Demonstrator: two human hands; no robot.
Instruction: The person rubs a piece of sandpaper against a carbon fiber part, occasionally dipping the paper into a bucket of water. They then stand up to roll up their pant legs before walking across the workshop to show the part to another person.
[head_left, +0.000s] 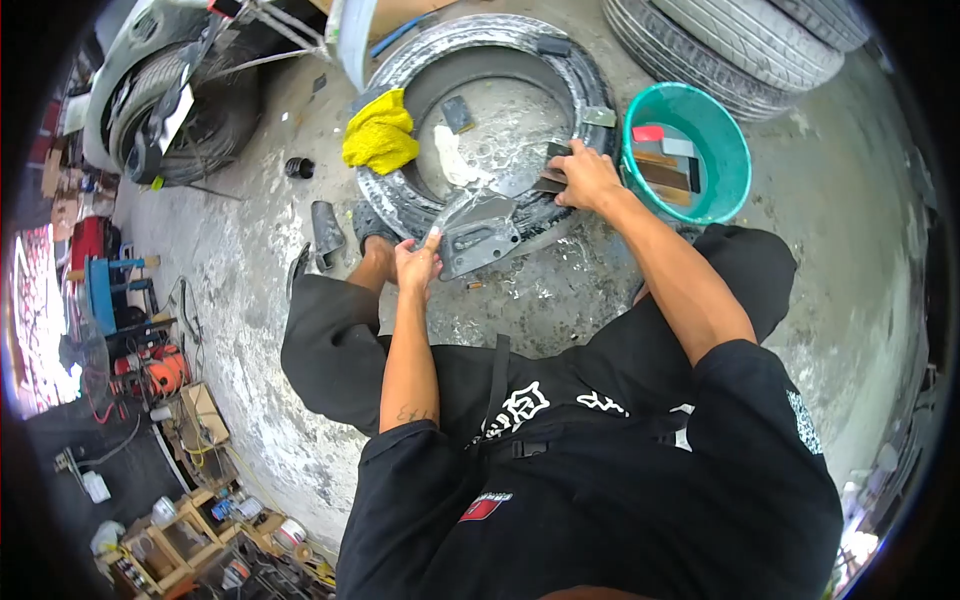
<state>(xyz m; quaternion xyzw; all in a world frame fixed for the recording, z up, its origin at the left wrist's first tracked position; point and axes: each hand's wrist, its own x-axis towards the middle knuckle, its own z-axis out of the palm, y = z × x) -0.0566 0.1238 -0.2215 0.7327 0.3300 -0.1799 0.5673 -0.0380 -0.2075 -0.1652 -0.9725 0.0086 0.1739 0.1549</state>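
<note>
A grey, flat part with slots and holes [482, 238] rests on the near edge of a tire [400, 75] lying on its side. My left hand [417, 266] is closed on the part's left end, thumb on top. At the tire's right side my right hand [587, 178] is closed on a dark, flat pad [551, 180], just above the part's right end. A yellow cloth [381, 132] hangs over the tire's left rim. Inside the ring lie a white cloth [457, 158] and a small dark block [457, 114].
Right of the tire stands a green bucket [737, 150] with water and several blocks. Stacked tires [735, 50] are at the top right. A grey block [599, 117] and a dark block [554, 46] sit on the tire. Wooden boxes [180, 545] stand at the lower left.
</note>
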